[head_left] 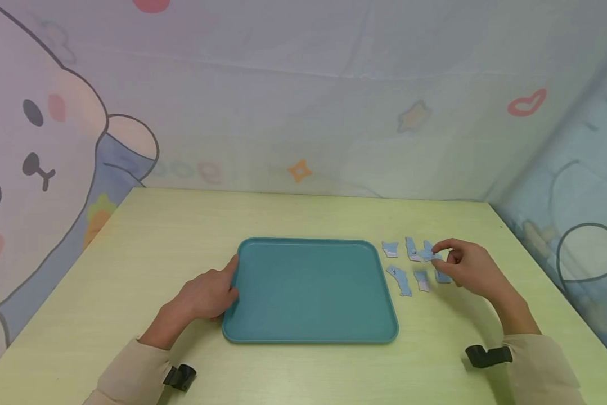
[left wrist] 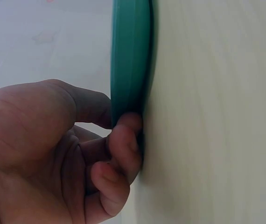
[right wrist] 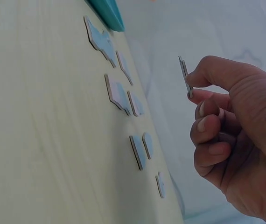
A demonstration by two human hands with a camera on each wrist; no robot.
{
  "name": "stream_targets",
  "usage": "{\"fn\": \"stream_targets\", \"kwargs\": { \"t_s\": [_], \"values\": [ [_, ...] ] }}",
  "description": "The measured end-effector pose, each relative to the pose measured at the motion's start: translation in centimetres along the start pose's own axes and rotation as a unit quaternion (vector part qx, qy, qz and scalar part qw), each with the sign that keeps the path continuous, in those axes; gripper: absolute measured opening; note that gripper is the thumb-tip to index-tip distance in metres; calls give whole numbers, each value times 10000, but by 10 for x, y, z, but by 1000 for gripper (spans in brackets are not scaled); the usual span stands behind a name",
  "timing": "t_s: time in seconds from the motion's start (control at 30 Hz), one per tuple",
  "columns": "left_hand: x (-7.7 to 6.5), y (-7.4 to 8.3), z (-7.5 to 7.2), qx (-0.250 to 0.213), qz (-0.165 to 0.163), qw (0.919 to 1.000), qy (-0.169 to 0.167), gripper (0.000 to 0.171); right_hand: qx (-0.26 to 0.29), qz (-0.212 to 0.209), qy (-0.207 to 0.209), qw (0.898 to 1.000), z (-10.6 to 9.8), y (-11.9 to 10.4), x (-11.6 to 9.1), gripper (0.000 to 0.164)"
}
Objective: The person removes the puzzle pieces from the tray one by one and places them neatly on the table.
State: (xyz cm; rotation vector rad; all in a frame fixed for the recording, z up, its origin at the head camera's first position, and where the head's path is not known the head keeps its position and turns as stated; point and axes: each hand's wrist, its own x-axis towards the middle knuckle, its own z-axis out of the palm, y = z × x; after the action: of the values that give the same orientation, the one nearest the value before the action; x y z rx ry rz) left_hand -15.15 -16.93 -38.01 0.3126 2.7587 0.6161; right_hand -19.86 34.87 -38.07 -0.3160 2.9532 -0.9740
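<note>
At the left edge of a teal tray (head_left: 310, 289), my left hand (head_left: 207, 293) grips the rim. The left wrist view has the thumb against the tray's upper edge and the fingers curled by its underside. My right hand (head_left: 470, 267) is raised over the table to the right of the tray. Between its thumb and forefinger it pinches a thin puzzle piece (right wrist: 185, 75), turned edge-on in the right wrist view. Several light-blue puzzle pieces lie flat below, among them one with a dark mark (head_left: 400, 280) and a smaller one (head_left: 422, 280).
The tray lies flat on a pale yellow-green table (head_left: 303, 374). Another loose piece (head_left: 390, 249) lies just off the tray's upper right corner. A printed cloth (head_left: 303, 112) hangs behind the table and along its sides.
</note>
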Motion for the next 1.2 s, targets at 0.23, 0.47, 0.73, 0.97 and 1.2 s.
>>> {"fn": "stream_targets", "kwargs": {
  "t_s": [0.23,0.47,0.73,0.97,1.2],
  "values": [
    [0,0,0,-28,33,10000,-12,75,-69,63,16,10000,-9,10,-3,34],
    [0,0,0,-37,37,10000,5,75,-94,231,17,9997,-16,21,-5,35],
    [-1,1,-1,-57,46,10000,-1,75,-248,455,26,9987,-22,37,-8,38],
    [-1,1,-1,-89,80,9999,-30,75,-262,574,46,9980,-26,47,-11,38],
    [-1,0,-1,-85,59,9999,-49,74,-303,655,-46,9974,-26,54,-12,40]
  ]
}}
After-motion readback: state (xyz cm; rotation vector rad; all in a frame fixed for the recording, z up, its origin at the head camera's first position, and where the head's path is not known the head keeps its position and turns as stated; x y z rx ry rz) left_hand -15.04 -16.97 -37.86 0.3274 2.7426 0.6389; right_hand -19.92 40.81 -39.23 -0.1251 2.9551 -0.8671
